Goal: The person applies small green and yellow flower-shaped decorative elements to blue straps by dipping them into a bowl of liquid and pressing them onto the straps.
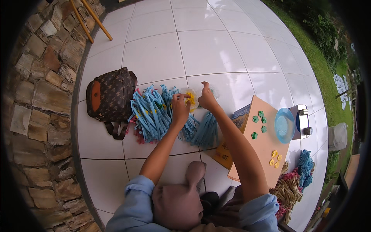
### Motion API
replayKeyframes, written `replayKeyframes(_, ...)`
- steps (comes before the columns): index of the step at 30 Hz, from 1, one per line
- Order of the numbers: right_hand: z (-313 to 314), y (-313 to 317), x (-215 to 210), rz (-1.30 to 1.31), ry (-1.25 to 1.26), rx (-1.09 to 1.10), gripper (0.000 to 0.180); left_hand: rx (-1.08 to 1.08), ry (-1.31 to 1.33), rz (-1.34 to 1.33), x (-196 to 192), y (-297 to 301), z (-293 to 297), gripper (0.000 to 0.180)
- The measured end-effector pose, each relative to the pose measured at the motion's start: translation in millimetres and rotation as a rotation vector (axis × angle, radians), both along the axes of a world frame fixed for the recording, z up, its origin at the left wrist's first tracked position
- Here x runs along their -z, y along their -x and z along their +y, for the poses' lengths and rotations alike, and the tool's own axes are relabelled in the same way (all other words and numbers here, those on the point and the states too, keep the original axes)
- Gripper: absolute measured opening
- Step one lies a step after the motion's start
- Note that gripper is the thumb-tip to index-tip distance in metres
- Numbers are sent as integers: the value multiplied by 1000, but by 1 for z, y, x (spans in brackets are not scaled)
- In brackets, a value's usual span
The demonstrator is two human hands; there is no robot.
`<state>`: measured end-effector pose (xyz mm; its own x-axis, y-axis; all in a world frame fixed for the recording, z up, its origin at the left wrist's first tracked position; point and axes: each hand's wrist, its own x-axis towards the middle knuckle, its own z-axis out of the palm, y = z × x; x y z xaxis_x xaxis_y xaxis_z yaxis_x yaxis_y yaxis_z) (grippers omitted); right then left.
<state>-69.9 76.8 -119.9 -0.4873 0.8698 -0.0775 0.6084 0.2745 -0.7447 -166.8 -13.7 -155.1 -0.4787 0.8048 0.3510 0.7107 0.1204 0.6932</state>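
My left hand point(180, 108) hovers at the near left of a clear container point(184, 92) with small yellow flower pieces point(191, 97) in it. Its fingers are bent and apart, close to the yellow pieces. At the container's right is my right hand point(208, 98), one finger stretched away from me and the others curled; whatever they hold is hidden. A second clear container point(215, 92) shows behind this hand. Beneath and left of my left hand spreads a pile of light-blue strands point(152, 116) with pink and yellow bits. Another blue bundle point(206, 131) lies below my right wrist.
A patterned brown backpack point(112, 94) stands left of the pile. At right, a cardboard box point(253, 147) carries green flowers point(263, 128), yellow flowers point(274, 154) and a blue bowl point(285, 125), beside a white-and-blue container point(303, 121). Colored yarn bundles point(288, 191) lie nearer. A stone wall point(50, 127) borders the left.
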Motion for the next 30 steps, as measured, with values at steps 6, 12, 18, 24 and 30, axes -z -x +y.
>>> replayKeyframes(6, -43, -56, -149, 313, 359, -64, 35, 175, -249, -384, -110, -37, -14, 19)
replayKeyframes(12, -105, -188, -264, 130, -141, -248, 25, 654, -157, -529, -233, -98, -46, 12)
replayKeyframes(18, -145, -302, -247, 27, -107, 124, 22, 1159, 129, -203, -235, -198, -37, 13)
replayKeyframes(24, -149, -335, -146, 12, -218, 327, 15, 1125, 145, 1, -149, -246, -28, 16)
replayKeyframes(30, -130, -328, -129, 86, -391, 419, 17, 944, 2, 289, -139, -264, -30, 21)
